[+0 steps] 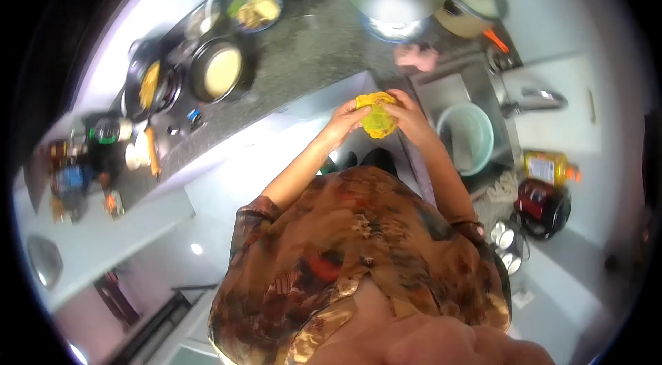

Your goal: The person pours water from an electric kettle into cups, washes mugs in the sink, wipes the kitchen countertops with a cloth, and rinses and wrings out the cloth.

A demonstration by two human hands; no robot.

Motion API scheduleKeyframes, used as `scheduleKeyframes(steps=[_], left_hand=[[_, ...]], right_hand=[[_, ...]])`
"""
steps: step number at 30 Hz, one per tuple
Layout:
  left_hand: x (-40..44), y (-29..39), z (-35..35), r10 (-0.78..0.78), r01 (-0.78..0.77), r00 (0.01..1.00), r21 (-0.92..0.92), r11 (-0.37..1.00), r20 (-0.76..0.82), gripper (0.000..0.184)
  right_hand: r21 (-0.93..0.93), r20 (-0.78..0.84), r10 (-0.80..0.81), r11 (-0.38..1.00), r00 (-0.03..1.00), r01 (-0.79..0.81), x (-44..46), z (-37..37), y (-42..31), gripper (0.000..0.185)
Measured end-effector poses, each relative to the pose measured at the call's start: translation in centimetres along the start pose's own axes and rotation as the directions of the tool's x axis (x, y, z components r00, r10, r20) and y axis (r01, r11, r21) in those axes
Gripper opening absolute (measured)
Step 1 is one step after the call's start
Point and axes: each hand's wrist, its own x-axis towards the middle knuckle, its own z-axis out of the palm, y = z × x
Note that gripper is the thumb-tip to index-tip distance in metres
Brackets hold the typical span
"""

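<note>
Between my two hands, in front of my chest, is a soft yellow-green item [378,121], roughly round with a crumpled upper edge; what it is I cannot tell. The fingers of my left hand [344,121] pinch its left edge. On the other side, my right hand [408,115] grips its upper right edge. Both hands are beyond the counter's front edge, just left of the sink [445,89]. A pale green basin [466,139] stands in the sink, to the right of my right hand.
On the dark counter [303,44] are a pan with pale contents [222,73], a pan with yellow food [148,86], a plate of food [260,12] and a pink cloth [416,57]. A lidded pot [470,3], a yellow bottle [545,168] and a kettle [541,208] stand right.
</note>
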Motion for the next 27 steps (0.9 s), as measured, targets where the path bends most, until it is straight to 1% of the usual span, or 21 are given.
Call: scheduleKeyframes(steps=[1, 2, 4, 6, 8, 9, 10, 11, 12, 13, 14, 15, 16, 17, 18, 20, 21, 23, 25, 26, 27], left_hand=[[-0.9, 0.3, -1.0, 0.028, -0.031, 0.999, -0.157, 0.987, -0.025, 0.032], [-1.9, 0.7, -2.2, 0.07, -0.08, 0.995, -0.164, 0.983, -0.068, 0.032], [-3.9, 1.3, -4.3, 0.14, -0.153, 0.988, -0.327, 0.933, -0.063, 0.03], [-5.7, 1.4, -5.9, 0.187, -0.224, 0.972, -0.31, 0.924, -0.145, 0.026], [-7.1, 0.9, -8.2, 0.256, -0.28, 0.942, -0.088, 0.956, -0.218, 0.02], [-8.5, 1.8, -8.5, 0.292, -0.292, 0.918, 0.039, 0.956, -0.27, 0.013], [-8.9, 1.3, -10.3, 0.308, -0.312, 0.909, 0.032, 0.95, -0.281, 0.013], [-9.1, 0.2, -12.7, 0.385, -0.307, 0.871, 0.276, 0.911, -0.304, 0.011], [-9.0, -1.3, -14.9, 0.46, -0.27, 0.834, 0.502, 0.822, -0.305, 0.009], [-9.3, -2.0, -15.9, 0.543, -0.355, 0.772, 0.484, 0.8, -0.331, 0.011], [-9.8, -2.8, -17.0, 0.544, -0.363, 0.774, 0.475, 0.802, -0.326, 0.011], [-11.3, -2.3, -17.3, 0.532, -0.32, 0.756, 0.493, 0.809, -0.382, 0.018], [-12.8, -1.5, -17.2, 0.521, -0.275, 0.734, 0.511, 0.815, -0.436, 0.026], [-15.2, 0.9, -15.6, 0.442, -0.279, 0.767, 0.38, 0.882, -0.464, 0.025], [-15.8, 0.8, -16.2, 0.446, -0.287, 0.769, 0.376, 0.881, -0.458, 0.025], [-17.0, 0.5, -17.7, 0.382, -0.213, 0.796, 0.374, 0.903, -0.469, 0.02], [-17.4, 0.5, -18.1, 0.36, -0.205, 0.808, 0.35, 0.914, -0.465, 0.016], [-17.8, 0.4, -18.6, 0.38, -0.247, 0.813, 0.33, 0.911, -0.441, 0.012], [-17.6, 0.4, -19.1, 0.397, -0.284, 0.819, 0.309, 0.908, -0.415, 0.009], [-17.3, 0.4, -19.4, 0.483, -0.293, 0.76, 0.433, 0.852, -0.436, 0.007], [-17.0, 0.3, -19.6, 0.567, -0.289, 0.694, 0.549, 0.784, -0.445, 0.011]], right_hand=[[-0.031, -0.013, 0.047, 0.998, 0.999, -0.047, 0.3, 0.8, 0.1, 0.048], [-0.052, 0.043, 0.057, 0.997, 0.997, -0.054, 0.5, 1.6, 0.6, 0.048], [0.05, 0.029, 0.18, 0.982, 0.983, -0.181, 1.2, 3.5, 2.2, 0.046], [-0.008, 0.132, 0.192, 0.981, 0.972, -0.193, 1.8, 6.2, 4.0, 0.041], [-0.058, 0.209, 0.201, 0.979, 0.957, -0.193, 2.5, 8.4, 5.5, 0.037], [-0.253, 0.138, 0.191, 0.956, 0.972, -0.152, 2.9, 9.1, 6.3, 0.031], [-0.437, 0.068, 0.162, 0.892, 0.984, -0.117, 3.5, 9.8, 7.2, 0.025], [-0.555, 0.115, -0.013, 0.828, 0.993, 0.075, 4.1, 10.6, 8.3, 0.018], [-0.566, 0.123, -0.012, 0.82, 0.992, 0.08, 4.1, 12.2, 7.9, 0.018], [-0.75, 0.142, -0.169, 0.624, 0.975, 0.217, 3.8, 14.4, 7.1, 0.018], [-0.878, 0.194, -0.311, 0.367, 0.93, 0.306, 3.5, 16.3, 6.7, 0.018], [-0.884, 0.189, -0.315, 0.358, 0.93, 0.301, 3.8, 17.5, 6.8, 0.018], [-0.88, 0.268, -0.392, 0.272, 0.88, 0.389, 4.1, 18.5, 6.9, 0.016], [-0.865, 0.35, -0.457, 0.177, 0.818, 0.469, 4.4, 19.5, 7.0, 0.015], [-0.869, 0.35, -0.459, 0.167, 0.816, 0.466, 4.5, 20.4, 7.0, 0.015], [-0.832, 0.477, -0.517, -0.005, 0.711, 0.555, 4.5, 22.1, 6.9, 0.014], [-0.835, 0.477, -0.514, -0.011, 0.713, 0.55, 4.4, 22.4, 7.1, 0.014], [-0.883, 0.39, -0.325, 0.135, 0.861, 0.45, 4.6, 22.6, 7.3, 0.014], [-0.875, 0.419, -0.358, 0.085, 0.834, 0.476, 4.6, 22.9, 6.7, 0.015], [-0.863, 0.453, -0.385, 0.038, 0.804, 0.504, 4.6, 22.9, 6.3, 0.016], [-0.865, 0.45, -0.383, 0.037, 0.807, 0.5, 4.4, 23.3, 5.6, 0.016]])
